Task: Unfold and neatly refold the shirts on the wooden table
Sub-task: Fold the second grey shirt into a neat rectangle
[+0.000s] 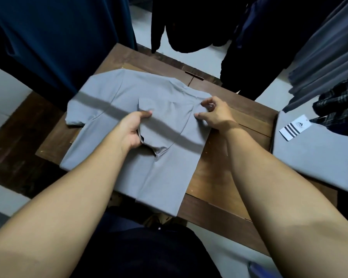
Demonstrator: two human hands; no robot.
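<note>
While two grey shirts are on the one wooden table [219, 177], only one is being handled; that grey shirt [165, 173] lies flat across the table's middle, its left sleeve spread out, its right side folded inward and its near edge reaching just over the table's near edge. Both bare hands are on it; the left hand [134, 130] has its fingers curled round a raised fold of cloth near the shirt's middle; the right hand [215, 112] pinches the cloth at the shirt's right edge, near the shoulder. The second shirt [319, 157] lies folded at the table's right end, apart from the first; one white tag [294, 127] with three black stripes rests on it. Four hanging garments surround the table: one dark blue [58, 37], one black [189, 21], one grey [325, 57], one plaid [340, 103].
</note>
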